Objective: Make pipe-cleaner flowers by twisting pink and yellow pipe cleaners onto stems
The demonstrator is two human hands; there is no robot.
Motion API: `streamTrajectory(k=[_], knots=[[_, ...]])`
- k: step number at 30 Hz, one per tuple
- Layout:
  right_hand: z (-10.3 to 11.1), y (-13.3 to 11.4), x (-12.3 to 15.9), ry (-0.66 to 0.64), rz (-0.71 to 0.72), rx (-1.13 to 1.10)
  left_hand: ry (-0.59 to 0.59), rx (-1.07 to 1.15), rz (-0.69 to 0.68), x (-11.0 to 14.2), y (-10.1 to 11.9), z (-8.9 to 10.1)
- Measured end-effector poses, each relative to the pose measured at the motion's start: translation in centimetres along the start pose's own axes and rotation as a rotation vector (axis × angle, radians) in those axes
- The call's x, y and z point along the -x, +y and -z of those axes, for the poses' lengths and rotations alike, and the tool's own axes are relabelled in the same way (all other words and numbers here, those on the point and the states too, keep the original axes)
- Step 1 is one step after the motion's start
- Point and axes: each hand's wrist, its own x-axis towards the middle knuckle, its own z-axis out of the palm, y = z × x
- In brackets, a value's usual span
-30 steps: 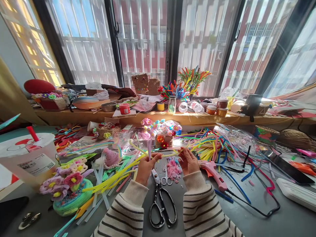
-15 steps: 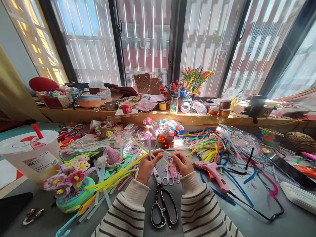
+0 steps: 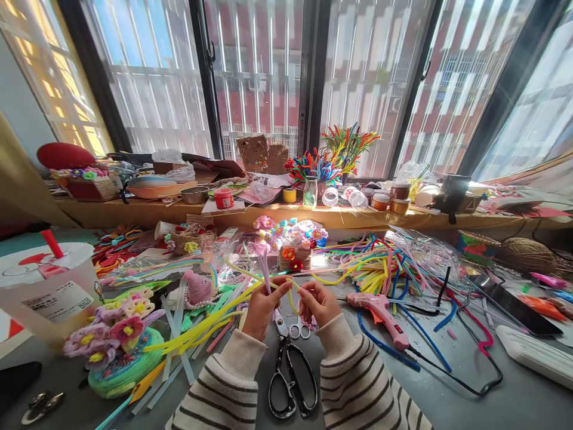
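Observation:
My left hand (image 3: 262,309) is closed, pinching a yellow pipe cleaner (image 3: 293,303) between thumb and forefinger. The same hand also grips a few lilac pipe cleaners (image 3: 265,270) that stand upright from it. My right hand (image 3: 319,303) is closed on the yellow pipe cleaner close by, and a bend of it hangs between the two hands. Below them lie large black-handled scissors (image 3: 292,376) on the grey table, points away from me. Small white-handled scissors (image 3: 299,329) rest just beyond, partly hidden by my right hand.
A pink glue gun (image 3: 380,312) with its cord lies to the right, near a heap of coloured pipe cleaners (image 3: 376,272). Left are yellow pipe cleaners (image 3: 192,334), a green pot of fuzzy flowers (image 3: 128,364) and a drink cup (image 3: 58,298). Jars (image 3: 400,197) line the windowsill.
My hands have come closer together, and the yellow pipe cleaner between them now bends downward more. The whole view has shifted slightly, moving things a little to the left.

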Motion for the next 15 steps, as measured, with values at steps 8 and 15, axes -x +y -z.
streamTrajectory(k=[8, 15], knots=[[-0.27, -0.06, 0.32, -0.028, -0.064, 0.014, 0.039, -0.173, -0.093, 0.13, 0.07, -0.05], [-0.44, -0.10, 0.36, -0.026, -0.060, -0.004, 0.045, -0.225, -0.106, 0.07, -0.10, 0.07]])
